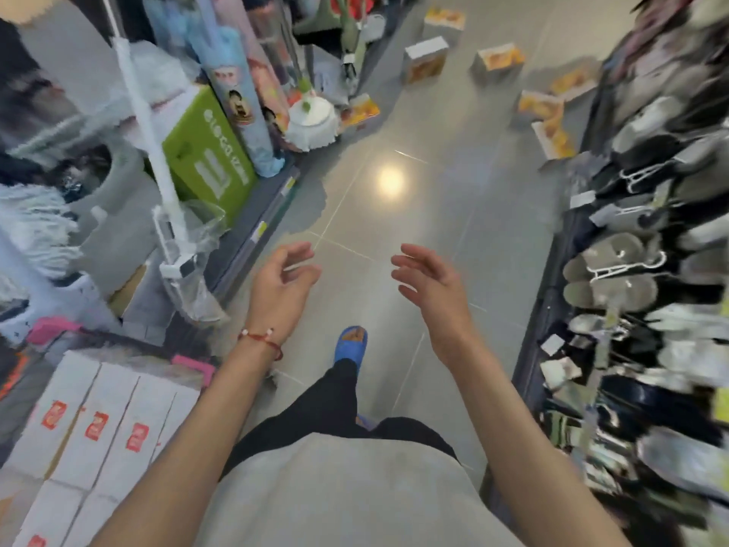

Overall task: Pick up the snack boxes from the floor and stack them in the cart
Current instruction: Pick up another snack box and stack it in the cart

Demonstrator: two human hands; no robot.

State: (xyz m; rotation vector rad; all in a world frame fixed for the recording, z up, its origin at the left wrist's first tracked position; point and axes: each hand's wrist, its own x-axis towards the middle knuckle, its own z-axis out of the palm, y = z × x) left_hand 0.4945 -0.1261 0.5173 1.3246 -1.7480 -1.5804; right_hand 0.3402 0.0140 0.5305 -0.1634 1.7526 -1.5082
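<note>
Both hands are held out in front of the body above the grey tiled floor (394, 230), each released and grasping nothing; the left hand (282, 288) has its fingers loosely curled with a red cord bracelet (262, 339) at the wrist, and the right hand (432, 284) has its fingers spread and slightly bent; the two are apart, palms turned toward each other. Below them a blue slipper (351, 345) on one foot rests on the tiles, beneath a dark trouser leg (335, 396).

Orange-and-white cardboard snack boxes lie scattered on the floor well ahead, far from the hands; one white-topped box (426, 59) stands mid-aisle, another (499, 61) lies just to its right, a further one (443, 19) sits beyond them, one (361, 112) lies by the left shelf, and a cluster (548, 120) lies near the right rack; motion blur hides their print.

At the lower left, white cartons with red labels (94, 424) sit packed side by side; whether they sit in a cart cannot be told. Along the left stand a green cardboard carton (209, 155), a white mop handle (150, 128) and a pale blue printed roll (240, 96); on the right, grey slippers on white hangers (611, 270) fill a rack.
</note>
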